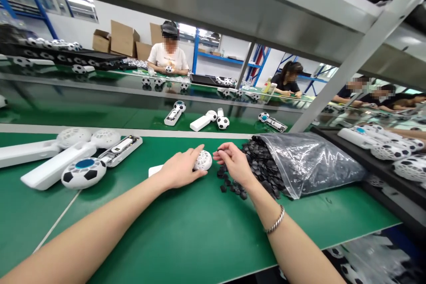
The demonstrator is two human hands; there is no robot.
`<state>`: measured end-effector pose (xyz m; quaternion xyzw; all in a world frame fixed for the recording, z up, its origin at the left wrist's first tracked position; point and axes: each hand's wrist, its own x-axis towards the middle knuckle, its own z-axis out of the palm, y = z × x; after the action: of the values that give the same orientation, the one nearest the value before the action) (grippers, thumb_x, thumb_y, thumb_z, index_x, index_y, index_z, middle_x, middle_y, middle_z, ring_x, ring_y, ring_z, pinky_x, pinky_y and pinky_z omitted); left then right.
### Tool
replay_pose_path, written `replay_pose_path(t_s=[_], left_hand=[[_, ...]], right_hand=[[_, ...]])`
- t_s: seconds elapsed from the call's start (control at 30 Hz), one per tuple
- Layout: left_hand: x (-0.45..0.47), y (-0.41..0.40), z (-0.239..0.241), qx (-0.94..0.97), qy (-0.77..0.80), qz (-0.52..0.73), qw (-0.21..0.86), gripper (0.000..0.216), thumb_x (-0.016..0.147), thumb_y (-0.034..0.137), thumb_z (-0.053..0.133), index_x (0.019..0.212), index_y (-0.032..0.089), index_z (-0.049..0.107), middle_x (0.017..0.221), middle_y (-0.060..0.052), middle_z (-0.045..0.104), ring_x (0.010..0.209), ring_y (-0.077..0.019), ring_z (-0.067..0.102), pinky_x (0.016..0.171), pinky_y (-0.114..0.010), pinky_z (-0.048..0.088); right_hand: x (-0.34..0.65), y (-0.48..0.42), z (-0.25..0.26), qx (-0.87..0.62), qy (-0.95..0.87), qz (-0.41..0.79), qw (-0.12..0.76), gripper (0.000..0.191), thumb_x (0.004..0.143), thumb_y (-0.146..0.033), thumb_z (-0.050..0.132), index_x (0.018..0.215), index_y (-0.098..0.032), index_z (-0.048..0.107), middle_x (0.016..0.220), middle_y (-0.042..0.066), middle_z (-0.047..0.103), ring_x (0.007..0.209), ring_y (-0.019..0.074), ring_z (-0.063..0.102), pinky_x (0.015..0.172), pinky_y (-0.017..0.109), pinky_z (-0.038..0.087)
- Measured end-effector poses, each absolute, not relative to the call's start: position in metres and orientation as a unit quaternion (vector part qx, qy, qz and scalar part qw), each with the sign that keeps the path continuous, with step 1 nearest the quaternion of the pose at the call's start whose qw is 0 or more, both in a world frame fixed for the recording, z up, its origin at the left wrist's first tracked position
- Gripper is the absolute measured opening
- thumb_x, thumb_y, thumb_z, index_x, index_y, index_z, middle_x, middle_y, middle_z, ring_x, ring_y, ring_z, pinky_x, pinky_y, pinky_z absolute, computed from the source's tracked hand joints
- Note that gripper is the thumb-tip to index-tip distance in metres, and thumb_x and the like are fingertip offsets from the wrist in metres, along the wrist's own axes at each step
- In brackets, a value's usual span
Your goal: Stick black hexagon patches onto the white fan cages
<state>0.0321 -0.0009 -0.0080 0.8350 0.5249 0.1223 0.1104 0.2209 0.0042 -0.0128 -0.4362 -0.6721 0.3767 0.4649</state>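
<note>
My left hand lies over a white handheld fan on the green table, fingers curled around its round mesh head. My right hand hovers just right of that head, fingertips pinched on a small black piece. Below and to the right of it lies a pile of small black pieces that spills from a clear plastic bag.
Several white fan bodies and a football-patterned fan head lie at the left. More fans sit on the belt beyond. A tray of fan parts stands at the right. Other people work at far tables. A slanted metal post rises on the right.
</note>
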Motion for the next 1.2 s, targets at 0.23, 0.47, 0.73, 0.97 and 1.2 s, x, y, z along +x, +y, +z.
replay_pose_path(t_s=[0.23, 0.47, 0.73, 0.97, 1.2], left_hand=[[0.032, 0.003, -0.010, 0.842, 0.502, 0.138, 0.141, 0.076, 0.072, 0.057, 0.049, 0.134, 0.020, 0.026, 0.123, -0.013, 0.049, 0.103, -0.0320, 0.052, 0.081, -0.037, 0.042], [0.024, 0.011, -0.010, 0.834, 0.493, 0.174, 0.178, 0.077, 0.061, 0.057, 0.061, 0.126, 0.024, 0.038, 0.121, -0.006, 0.052, 0.107, -0.0286, 0.050, 0.084, -0.034, 0.042], [0.017, 0.015, -0.009, 0.829, 0.486, 0.179, 0.213, 0.089, 0.055, 0.059, 0.064, 0.131, 0.025, 0.033, 0.130, -0.005, 0.046, 0.114, -0.0280, 0.045, 0.089, -0.033, 0.039], [0.023, 0.008, -0.005, 0.836, 0.485, 0.170, 0.190, 0.075, 0.063, 0.059, 0.058, 0.127, 0.026, 0.039, 0.122, -0.005, 0.051, 0.106, -0.0274, 0.051, 0.082, -0.032, 0.042], [0.026, 0.006, -0.006, 0.826, 0.498, 0.187, 0.189, 0.065, 0.063, 0.054, 0.059, 0.120, 0.026, 0.045, 0.116, -0.004, 0.054, 0.101, -0.0266, 0.053, 0.083, -0.032, 0.042]], right_hand=[[0.225, -0.001, -0.007, -0.422, -0.675, 0.419, 0.438, 0.016, 0.085, -0.031, 0.043, 0.094, -0.019, 0.048, 0.083, 0.003, 0.063, 0.075, 0.0138, 0.061, 0.069, 0.030, 0.051], [0.217, -0.012, -0.012, -0.441, -0.726, 0.319, 0.421, 0.012, 0.080, -0.028, 0.053, 0.086, -0.020, 0.059, 0.081, 0.002, 0.059, 0.073, 0.0140, 0.055, 0.065, 0.027, 0.046], [0.205, -0.024, -0.015, -0.435, -0.776, 0.261, 0.375, 0.005, 0.077, -0.022, 0.057, 0.079, -0.019, 0.060, 0.081, 0.002, 0.054, 0.070, 0.0130, 0.050, 0.059, 0.025, 0.042], [0.202, -0.017, -0.021, -0.453, -0.761, 0.248, 0.392, 0.005, 0.072, -0.022, 0.061, 0.074, -0.019, 0.057, 0.097, 0.005, 0.047, 0.096, 0.0172, 0.048, 0.073, 0.028, 0.043], [0.202, -0.015, -0.024, -0.452, -0.739, 0.312, 0.391, 0.021, 0.070, -0.023, 0.058, 0.084, -0.021, 0.043, 0.121, 0.008, 0.048, 0.112, 0.0202, 0.045, 0.089, 0.038, 0.039]])
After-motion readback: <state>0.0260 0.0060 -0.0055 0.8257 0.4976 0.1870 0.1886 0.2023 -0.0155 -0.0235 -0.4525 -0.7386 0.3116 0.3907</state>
